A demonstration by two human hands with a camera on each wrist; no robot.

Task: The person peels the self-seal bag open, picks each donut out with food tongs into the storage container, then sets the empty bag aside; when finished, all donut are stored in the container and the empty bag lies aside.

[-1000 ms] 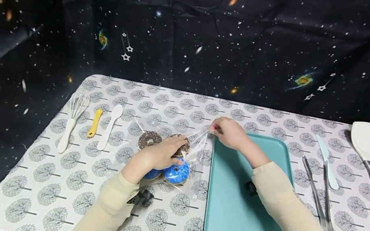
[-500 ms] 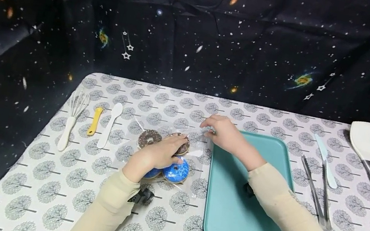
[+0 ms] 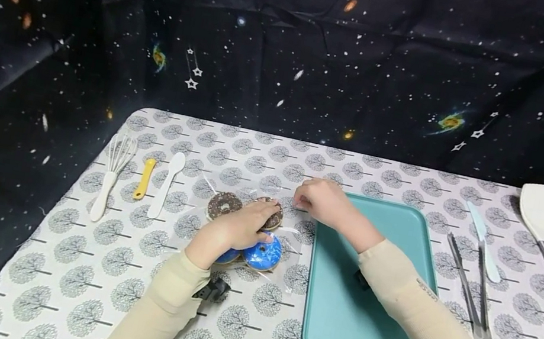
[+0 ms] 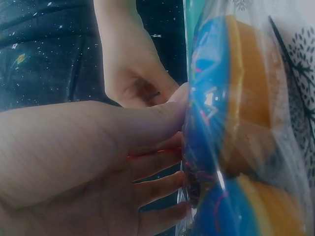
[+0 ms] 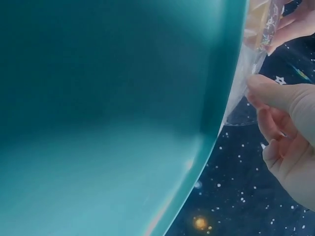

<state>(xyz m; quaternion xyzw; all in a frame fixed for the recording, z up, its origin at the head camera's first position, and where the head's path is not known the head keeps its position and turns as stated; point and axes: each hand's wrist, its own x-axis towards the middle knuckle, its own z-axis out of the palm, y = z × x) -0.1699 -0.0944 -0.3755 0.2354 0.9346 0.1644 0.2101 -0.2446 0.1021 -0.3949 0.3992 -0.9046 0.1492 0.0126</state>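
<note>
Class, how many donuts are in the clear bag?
4: one chocolate donut far left, another far right; one blue donut near left, another near right. The left hand could hide more.

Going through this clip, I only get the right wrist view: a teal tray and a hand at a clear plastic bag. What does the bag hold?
Observer: In the head view, four donuts show in the bag: two brown donuts and two blue donuts.
Operator: And on the far side of the tray, away from the bag?
Observer: Metal tongs lie spread open, just right of the tray.
</note>
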